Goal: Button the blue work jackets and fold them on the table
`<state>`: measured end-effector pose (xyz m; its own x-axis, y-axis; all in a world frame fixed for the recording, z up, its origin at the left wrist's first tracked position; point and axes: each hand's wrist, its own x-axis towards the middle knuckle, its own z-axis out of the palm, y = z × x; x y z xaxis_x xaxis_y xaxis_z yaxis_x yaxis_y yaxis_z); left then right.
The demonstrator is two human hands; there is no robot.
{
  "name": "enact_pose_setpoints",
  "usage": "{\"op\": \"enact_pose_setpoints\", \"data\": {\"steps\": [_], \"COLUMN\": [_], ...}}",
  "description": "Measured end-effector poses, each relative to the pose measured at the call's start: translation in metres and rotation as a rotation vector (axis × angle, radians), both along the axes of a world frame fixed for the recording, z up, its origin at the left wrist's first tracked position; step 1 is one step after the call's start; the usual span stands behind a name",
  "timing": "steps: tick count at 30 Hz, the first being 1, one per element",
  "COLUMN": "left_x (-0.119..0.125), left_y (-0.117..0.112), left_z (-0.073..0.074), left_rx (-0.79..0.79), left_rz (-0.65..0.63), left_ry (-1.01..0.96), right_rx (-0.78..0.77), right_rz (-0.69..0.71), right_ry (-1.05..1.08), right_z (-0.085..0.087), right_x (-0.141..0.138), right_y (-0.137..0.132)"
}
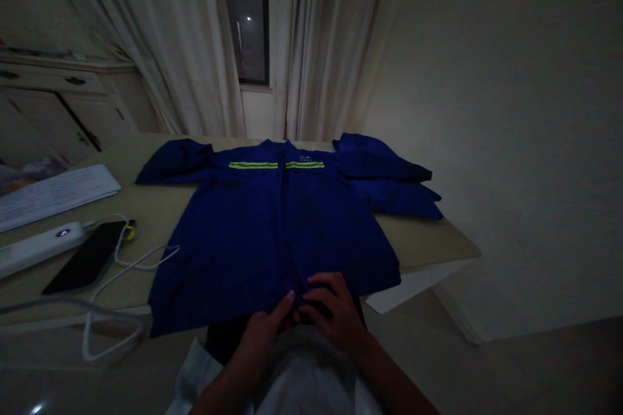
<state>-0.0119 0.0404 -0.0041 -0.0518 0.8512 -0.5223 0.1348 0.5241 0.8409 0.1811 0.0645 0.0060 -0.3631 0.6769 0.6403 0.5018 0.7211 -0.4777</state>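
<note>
A dark blue work jacket with yellow-green stripes across the chest lies spread on the table, its collar at the far side and its hem at the near edge. Both sleeves reach out sideways; the right one is bunched in folds. At the bottom of the front opening, my left hand pinches the hem, thumb on top. Close beside it, my right hand has its fingers bent over the same spot of the hem. The small part of the jacket between my fingertips is hidden.
On the left of the table lie a dark phone, a white power strip or charger, a white cable and printed papers. Behind stand curtains and a cabinet. A wall rises on the right.
</note>
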Motion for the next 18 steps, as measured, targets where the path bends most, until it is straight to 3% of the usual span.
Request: {"op": "enact_pose_setpoints", "data": {"steps": [9,18], "left_x": [-0.011,-0.019], "left_y": [-0.001,-0.003], "left_z": [0.025,0.007], "left_rx": [0.009,0.116], "left_rz": [-0.061,-0.188], "left_ry": [-0.079,-0.034], "right_rx": [-0.014,-0.126], "right_rz": [-0.037,-0.012], "right_ry": [0.014,0.068], "right_z": [-0.007,-0.008], "right_x": [-0.005,-0.009], "right_y": [-0.002,-0.004]}}
